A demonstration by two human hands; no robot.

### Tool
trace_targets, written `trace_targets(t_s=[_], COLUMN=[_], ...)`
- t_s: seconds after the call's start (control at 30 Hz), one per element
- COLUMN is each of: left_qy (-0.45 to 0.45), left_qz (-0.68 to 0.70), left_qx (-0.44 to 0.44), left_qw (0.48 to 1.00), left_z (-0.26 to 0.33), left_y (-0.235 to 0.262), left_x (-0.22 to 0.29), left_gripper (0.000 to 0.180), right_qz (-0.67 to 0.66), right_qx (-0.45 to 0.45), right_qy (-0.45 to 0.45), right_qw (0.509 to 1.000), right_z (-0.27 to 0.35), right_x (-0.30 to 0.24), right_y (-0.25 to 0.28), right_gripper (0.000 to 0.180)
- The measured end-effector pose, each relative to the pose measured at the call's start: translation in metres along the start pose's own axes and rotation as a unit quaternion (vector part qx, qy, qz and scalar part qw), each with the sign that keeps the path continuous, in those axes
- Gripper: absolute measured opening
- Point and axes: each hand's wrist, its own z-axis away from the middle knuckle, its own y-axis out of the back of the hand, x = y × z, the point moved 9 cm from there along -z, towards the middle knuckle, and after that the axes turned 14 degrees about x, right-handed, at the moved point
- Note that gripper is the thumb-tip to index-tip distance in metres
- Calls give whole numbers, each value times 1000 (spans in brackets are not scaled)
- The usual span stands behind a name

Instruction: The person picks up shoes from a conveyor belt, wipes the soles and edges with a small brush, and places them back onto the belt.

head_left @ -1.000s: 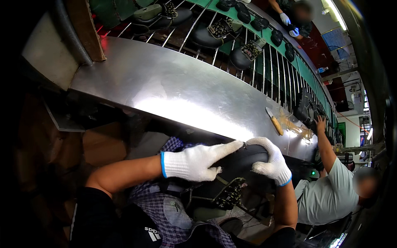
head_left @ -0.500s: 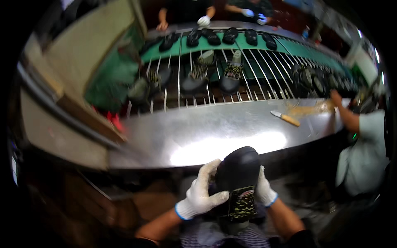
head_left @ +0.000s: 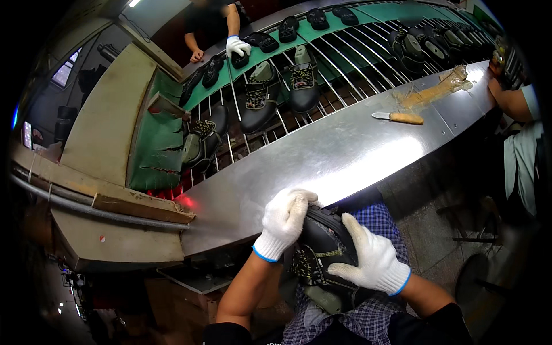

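Observation:
A black shoe (head_left: pixel 325 244) with yellow-flecked laces is held before me at the bench's near edge, tilted on its side. Its toe points away and the edge of its sole faces up to the right. A grey-green shoe last (head_left: pixel 323 299) shows in its opening. My left hand (head_left: pixel 284 221), in a white knit glove, is closed around the toe end, its fingertips partly hidden. My right hand (head_left: pixel 374 259), gloved alike, grips the side and sole edge with thumb and fingers spread along it; some fingers are hidden beneath.
Beyond the metal bench (head_left: pixel 270 178), more lasted shoes (head_left: pixel 257 106) sit on a metal rod rack (head_left: pixel 339 66). A wooden-handled knife (head_left: pixel 402 118) lies on the bench near brown residue (head_left: pixel 431 95). A co-worker's gloved hand (head_left: pixel 237 46) touches a shoe on the green belt; another person works at right.
The shoe has turned from upper-facing to lying on its side. My left hand now wraps the toe, and my right has come across the side. The view has swung and tilted.

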Motion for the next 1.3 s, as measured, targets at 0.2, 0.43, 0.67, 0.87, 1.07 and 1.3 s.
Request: trace_targets(t_s=[0.2, 0.43, 0.67, 0.87, 1.07, 1.3], left_qy=[153, 101, 103, 109, 356, 380], left_qz=[133, -5, -60, -13, 269, 311], left_qx=[47, 6, 11, 58, 221, 181], left_qw=[978, 995, 993, 992, 867, 852], left_z=[20, 7, 6, 12, 65, 50], left_y=[-6, 0, -1, 1, -3, 1], left_x=[-46, -25, -32, -32, -93, -72], left_gripper=[37, 36, 32, 35, 36, 46], right_qz=[-58, 14, -65, 40, 64, 71], right_qx=[59, 37, -36, -140, -190, -110], right_qy=[79, 20, 22, 49, 73, 68], right_qw=[993, 999, 997, 988, 977, 989], right_z=[-13, -63, -59, -24, -7, -43], right_x=[7, 59, 21, -15, -36, -30], right_y=[-6, -27, -20, -12, -4, -19], right_gripper=[99, 39, 43, 75, 85, 79])
